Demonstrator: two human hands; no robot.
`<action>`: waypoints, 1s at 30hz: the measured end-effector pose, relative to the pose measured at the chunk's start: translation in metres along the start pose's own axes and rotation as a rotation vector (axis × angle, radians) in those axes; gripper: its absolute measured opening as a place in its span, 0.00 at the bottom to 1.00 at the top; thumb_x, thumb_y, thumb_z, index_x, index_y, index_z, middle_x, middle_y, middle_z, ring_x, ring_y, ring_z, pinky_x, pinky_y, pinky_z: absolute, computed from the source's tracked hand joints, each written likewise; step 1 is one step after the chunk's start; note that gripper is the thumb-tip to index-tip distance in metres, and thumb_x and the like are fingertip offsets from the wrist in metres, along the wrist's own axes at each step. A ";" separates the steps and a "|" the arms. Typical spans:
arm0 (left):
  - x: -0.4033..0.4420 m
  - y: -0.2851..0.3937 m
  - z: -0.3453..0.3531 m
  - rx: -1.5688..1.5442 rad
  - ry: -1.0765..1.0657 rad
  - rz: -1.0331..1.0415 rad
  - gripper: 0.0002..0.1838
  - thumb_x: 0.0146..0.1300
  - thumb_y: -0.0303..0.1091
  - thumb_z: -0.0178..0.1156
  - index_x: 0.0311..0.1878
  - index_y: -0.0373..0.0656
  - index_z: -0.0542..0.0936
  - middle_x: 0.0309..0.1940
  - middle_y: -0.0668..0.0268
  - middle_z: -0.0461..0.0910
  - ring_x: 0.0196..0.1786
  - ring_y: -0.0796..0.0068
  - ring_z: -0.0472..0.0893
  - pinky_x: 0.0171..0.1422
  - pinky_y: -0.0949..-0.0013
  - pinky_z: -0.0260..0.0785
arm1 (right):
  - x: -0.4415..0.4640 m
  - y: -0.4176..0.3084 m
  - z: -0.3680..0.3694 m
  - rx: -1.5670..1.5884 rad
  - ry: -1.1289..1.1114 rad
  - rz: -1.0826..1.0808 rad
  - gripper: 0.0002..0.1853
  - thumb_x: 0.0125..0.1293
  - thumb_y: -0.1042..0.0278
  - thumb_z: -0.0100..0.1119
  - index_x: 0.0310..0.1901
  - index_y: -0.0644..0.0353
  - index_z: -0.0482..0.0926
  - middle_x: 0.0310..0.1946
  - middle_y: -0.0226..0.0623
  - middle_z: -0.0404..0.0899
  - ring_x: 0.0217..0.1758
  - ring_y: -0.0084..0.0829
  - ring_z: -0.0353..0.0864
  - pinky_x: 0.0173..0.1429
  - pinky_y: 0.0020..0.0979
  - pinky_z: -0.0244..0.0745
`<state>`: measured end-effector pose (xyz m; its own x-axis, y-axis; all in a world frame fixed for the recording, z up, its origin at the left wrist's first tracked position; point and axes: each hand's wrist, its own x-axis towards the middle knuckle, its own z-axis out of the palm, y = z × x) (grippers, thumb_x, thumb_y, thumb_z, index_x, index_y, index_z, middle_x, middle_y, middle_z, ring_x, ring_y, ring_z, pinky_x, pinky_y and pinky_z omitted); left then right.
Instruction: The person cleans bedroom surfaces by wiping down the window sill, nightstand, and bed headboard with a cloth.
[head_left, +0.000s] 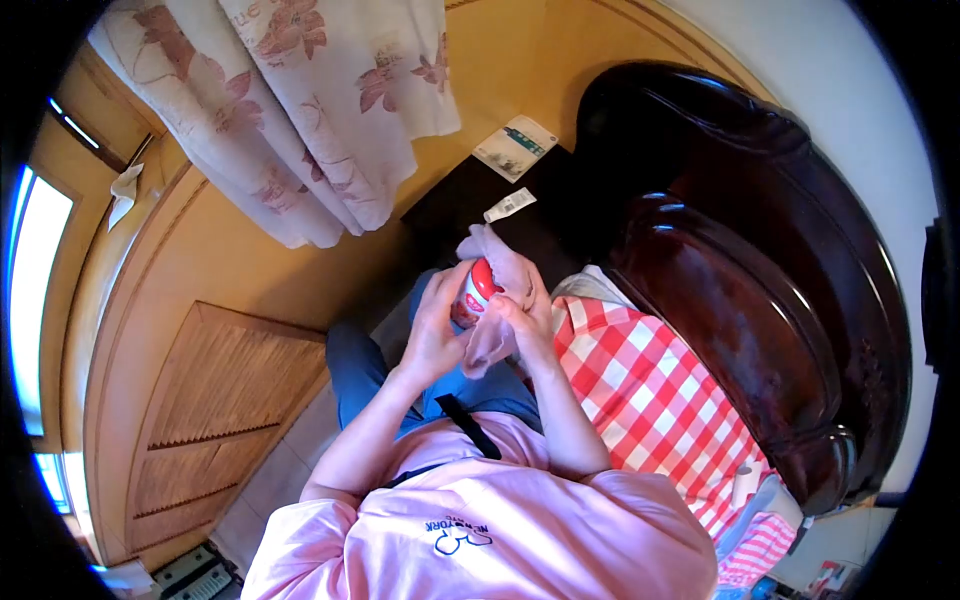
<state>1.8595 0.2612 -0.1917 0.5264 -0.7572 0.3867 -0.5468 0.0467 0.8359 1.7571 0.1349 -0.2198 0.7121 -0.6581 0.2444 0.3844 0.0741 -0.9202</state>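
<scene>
A small container with a red cap (pixel 483 277) and a printed white-and-red body is held up over my lap. My left hand (pixel 434 325) wraps around its body from the left. On the other side my right hand (pixel 527 305) grips a pale pink cloth (pixel 487 343), with the thumb pressed close to the red cap. The cloth drapes above and below the fingers and hides part of the container. What the container holds is not visible.
A dark bedside table (pixel 450 210) ahead bears a booklet (pixel 515 148) and a small white packet (pixel 510 205). To the right are a red-checked bedspread (pixel 640 375) and a dark glossy headboard (pixel 720 310). A floral curtain (pixel 300 110) hangs at upper left, above wooden panelling (pixel 225 400).
</scene>
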 end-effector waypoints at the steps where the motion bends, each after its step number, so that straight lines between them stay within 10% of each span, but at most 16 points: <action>1: -0.003 -0.007 -0.001 -0.119 -0.034 -0.102 0.41 0.49 0.23 0.73 0.69 0.38 0.70 0.60 0.52 0.74 0.61 0.56 0.76 0.62 0.64 0.71 | 0.002 0.002 -0.011 0.024 -0.034 0.089 0.32 0.69 0.55 0.64 0.68 0.66 0.68 0.60 0.39 0.76 0.62 0.28 0.76 0.69 0.29 0.69; 12: -0.009 -0.045 0.028 -0.663 -0.034 -0.320 0.51 0.42 0.14 0.76 0.73 0.45 0.64 0.67 0.64 0.69 0.73 0.66 0.68 0.71 0.60 0.71 | -0.005 0.051 -0.045 0.495 0.187 0.640 0.19 0.77 0.56 0.56 0.56 0.64 0.80 0.50 0.35 0.83 0.53 0.23 0.80 0.61 0.25 0.74; 20: -0.011 -0.065 0.042 -0.550 -0.035 -0.429 0.50 0.41 0.15 0.75 0.71 0.45 0.66 0.66 0.65 0.71 0.71 0.67 0.71 0.74 0.60 0.66 | 0.051 0.082 -0.108 -1.096 0.447 -0.105 0.32 0.62 0.70 0.64 0.68 0.67 0.69 0.63 0.58 0.72 0.68 0.57 0.69 0.72 0.46 0.65; 30: 0.002 -0.062 0.054 -0.623 -0.027 -0.478 0.50 0.42 0.15 0.76 0.71 0.43 0.66 0.65 0.64 0.72 0.70 0.67 0.72 0.76 0.60 0.65 | 0.066 0.159 -0.131 -1.846 0.210 0.438 0.45 0.65 0.46 0.61 0.74 0.70 0.61 0.75 0.64 0.57 0.77 0.60 0.58 0.77 0.56 0.56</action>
<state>1.8592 0.2215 -0.2643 0.5919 -0.8027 -0.0725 0.2050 0.0629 0.9767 1.7881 0.0052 -0.3897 0.4448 -0.8950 0.0329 -0.8926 -0.4460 -0.0663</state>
